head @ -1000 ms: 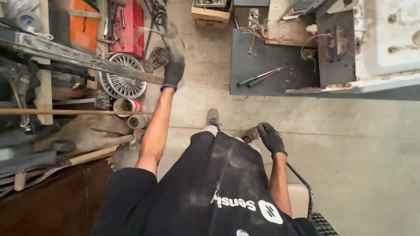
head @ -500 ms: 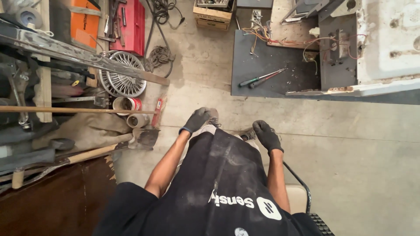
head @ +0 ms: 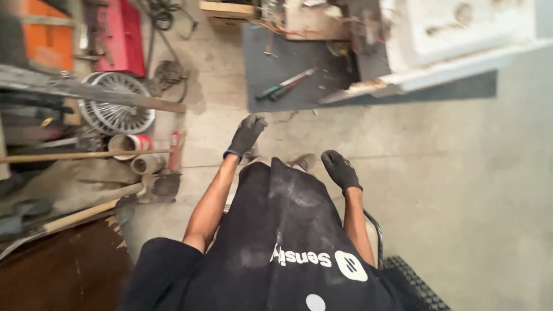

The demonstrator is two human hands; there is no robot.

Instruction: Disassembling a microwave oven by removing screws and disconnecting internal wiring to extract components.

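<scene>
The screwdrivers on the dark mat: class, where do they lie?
In the head view, the screwdrivers lie on the dark mat, up the floor from the gloved left hand, left of the white appliance.

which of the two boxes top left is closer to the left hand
The red box. It lies right of the orange box, so it is nearer the gloved left hand.

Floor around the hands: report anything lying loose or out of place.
Two screwdrivers lie loose on the dark mat, ahead of the gloved left hand. A shovel lies flat on the concrete beside a wire fan guard. Both hands hold nothing.
</scene>
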